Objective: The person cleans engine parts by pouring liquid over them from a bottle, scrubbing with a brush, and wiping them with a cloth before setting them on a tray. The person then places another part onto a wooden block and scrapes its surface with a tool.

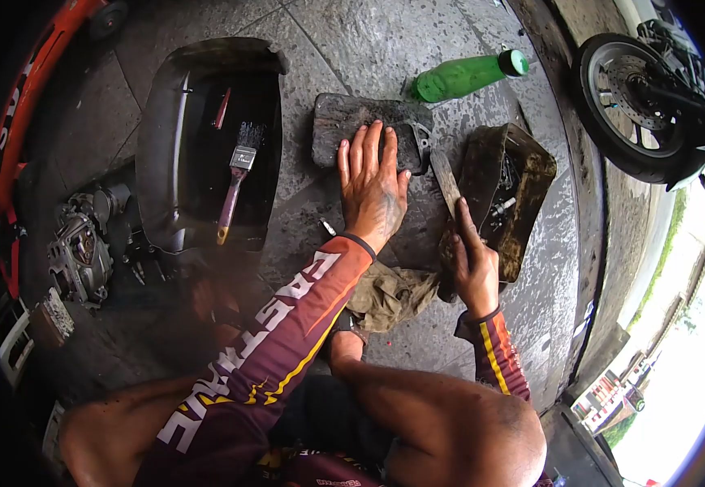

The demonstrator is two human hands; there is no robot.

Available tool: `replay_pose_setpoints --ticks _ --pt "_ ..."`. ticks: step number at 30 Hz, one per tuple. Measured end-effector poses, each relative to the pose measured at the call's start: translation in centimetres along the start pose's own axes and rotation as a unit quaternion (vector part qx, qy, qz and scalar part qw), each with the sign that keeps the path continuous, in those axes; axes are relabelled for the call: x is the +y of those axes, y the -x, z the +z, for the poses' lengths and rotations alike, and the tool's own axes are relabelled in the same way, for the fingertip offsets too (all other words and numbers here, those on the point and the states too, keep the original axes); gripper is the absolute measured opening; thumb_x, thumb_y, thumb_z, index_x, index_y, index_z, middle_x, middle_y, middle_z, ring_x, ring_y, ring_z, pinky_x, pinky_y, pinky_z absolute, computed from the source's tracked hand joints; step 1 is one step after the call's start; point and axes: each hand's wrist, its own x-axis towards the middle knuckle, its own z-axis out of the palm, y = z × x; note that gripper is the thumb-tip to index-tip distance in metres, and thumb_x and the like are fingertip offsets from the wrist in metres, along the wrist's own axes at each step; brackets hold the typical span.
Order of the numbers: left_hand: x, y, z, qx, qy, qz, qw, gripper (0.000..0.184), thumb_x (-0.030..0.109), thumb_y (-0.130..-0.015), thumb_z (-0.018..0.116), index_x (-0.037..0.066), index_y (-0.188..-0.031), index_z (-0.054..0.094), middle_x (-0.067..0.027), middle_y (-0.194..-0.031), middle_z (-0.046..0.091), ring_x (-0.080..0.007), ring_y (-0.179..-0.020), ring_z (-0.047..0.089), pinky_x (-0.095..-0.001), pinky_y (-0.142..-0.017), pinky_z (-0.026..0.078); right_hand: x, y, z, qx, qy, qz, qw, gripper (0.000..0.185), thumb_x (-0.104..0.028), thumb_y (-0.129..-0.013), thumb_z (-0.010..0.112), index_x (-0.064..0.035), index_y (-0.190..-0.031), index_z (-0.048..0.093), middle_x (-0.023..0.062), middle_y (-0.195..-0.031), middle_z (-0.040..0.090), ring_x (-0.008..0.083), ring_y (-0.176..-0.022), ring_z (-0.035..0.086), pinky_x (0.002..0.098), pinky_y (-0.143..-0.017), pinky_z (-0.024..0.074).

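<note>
My left hand lies flat on a dark, worn block, its fingers stretched out over the top. At the block's right end, beside that hand, a grey metal part with a curved edge shows; some of it is hidden. My right hand grips a long flat file, whose far end points up towards the block and the metal part. Below the block, between my forearms, a crumpled brown rag lies on the floor.
A black tub with a paintbrush stands left. A grimy tin holding small parts is by my right hand. A green bottle lies beyond the block. An engine part sits far left, a motorcycle wheel upper right.
</note>
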Motion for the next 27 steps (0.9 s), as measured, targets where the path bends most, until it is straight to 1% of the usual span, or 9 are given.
replay_pose_setpoints --ticks 3,7,10,12,14,16,20,22,27 --pt "0.2 -0.2 0.0 -0.005 0.0 0.012 1.0 0.061 0.02 -0.086 0.067 0.003 -0.14 0.045 -0.0138 -0.147 0.037 -0.0306 -0.14 0.029 -0.0508 -0.117 0.015 -1.4 -1.7 0.1 0.022 -0.002 -0.016 1.0 0.053 -0.006 -0.095 0.051 -0.0116 -0.147 0.04 0.0236 -0.124 0.06 0.0392 -0.106 0.062 0.0391 -0.087 0.0515" --pt "0.0 -0.3 -0.2 -0.003 0.013 0.004 1.0 0.06 0.02 -0.086 0.067 0.001 -0.139 0.045 -0.0137 -0.147 0.037 -0.0317 -0.14 0.028 -0.0509 -0.117 0.014 -4.1 -2.7 -1.0 0.056 -0.094 0.085 0.99 0.052 -0.005 -0.096 0.05 -0.0114 -0.147 0.04 0.0233 -0.127 0.06 0.0323 -0.106 0.067 0.0349 -0.085 0.0507" --pt "-0.1 -0.2 0.1 -0.007 0.019 -0.001 1.0 0.065 0.017 -0.082 0.071 0.0 -0.139 0.044 -0.0132 -0.146 0.037 -0.031 -0.139 0.029 -0.0509 -0.117 0.014 -2.9 -1.1 -0.3 0.084 -0.031 0.013 0.996 0.051 -0.005 -0.097 0.048 -0.0108 -0.147 0.04 0.0221 -0.127 0.061 0.0282 -0.102 0.069 0.0326 -0.082 0.0512" --pt "-0.3 -0.4 0.2 -0.007 0.029 -0.004 1.0 0.067 0.017 -0.081 0.072 0.001 -0.139 0.043 -0.0135 -0.145 0.038 -0.0308 -0.139 0.029 -0.0509 -0.117 0.013 -2.6 1.0 0.3 0.124 -0.085 0.098 0.984 0.052 -0.006 -0.096 0.048 -0.0112 -0.148 0.04 0.0224 -0.119 0.065 0.0189 -0.084 0.071 0.0298 -0.073 0.0518" --pt "-0.3 -0.4 -0.2 -0.006 0.04 0.003 0.999 0.071 0.017 -0.081 0.071 0.002 -0.142 0.038 -0.0149 -0.143 0.039 -0.0326 -0.136 0.033 -0.0512 -0.116 0.017 -2.7 3.9 1.8 0.166 -0.18 0.131 0.961 0.059 -0.008 -0.097 0.047 -0.0082 -0.152 0.029 0.02 -0.116 0.066 0.0111 -0.065 0.055 0.0269 -0.062 0.0492" --pt "-0.5 -0.8 -0.7 0.007 0.056 0.007 0.998 0.07 0.018 -0.083 0.069 0.002 -0.144 0.037 -0.0154 -0.143 0.039 -0.0338 -0.134 0.035 -0.0515 -0.114 0.02 -3.0 7.3 3.9 0.142 -0.236 0.18 0.944 0.062 -0.009 -0.098 0.047 -0.0055 -0.154 0.022 0.0209 -0.127 0.06 0.0134 -0.066 0.056 0.0279 -0.063 0.049" --pt "-0.1 -3.5 -1.8 0.034 0.058 0.066 0.996 0.063 0.03 -0.089 0.064 0.003 -0.142 0.043 -0.0161 -0.135 0.046 -0.0346 -0.123 0.043 -0.045 -0.105 0.033 -3.7 10.5 6.9 0.076 -0.22 0.219 0.948 0.066 -0.008 -0.094 0.054 -0.0049 -0.152 0.024 0.0271 -0.139 0.049 0.0409 -0.111 0.062 0.0401 -0.089 0.0491" --pt "0.6 -5.1 -1.7 0.021 0.019 0.111 0.993 0.064 0.033 -0.088 0.067 0.004 -0.14 0.046 -0.0154 -0.132 0.048 -0.0329 -0.121 0.045 -0.0434 -0.103 0.034 -4.1 10.5 7.2 0.084 -0.231 0.207 0.947 0.062 -0.005 -0.092 0.055 -0.0064 -0.15 0.033 0.0267 -0.133 0.054 0.0387 -0.122 0.055 0.0395 -0.098 0.0448" --pt "2.5 -7.0 -1.9 -0.135 -0.154 0.077 0.976 0.067 0.042 -0.074 0.078 0.008 -0.127 0.056 -0.0093 -0.118 0.056 -0.0264 -0.114 0.05 -0.0411 -0.1 0.035 -2.5 8.7 7.9 0.119 -0.165 0.097 0.974 0.057 -0.002 -0.09 0.056 -0.0062 -0.145 0.041 0.0212 -0.132 0.056 0.0366 -0.118 0.058 0.0412 -0.095 0.0469"
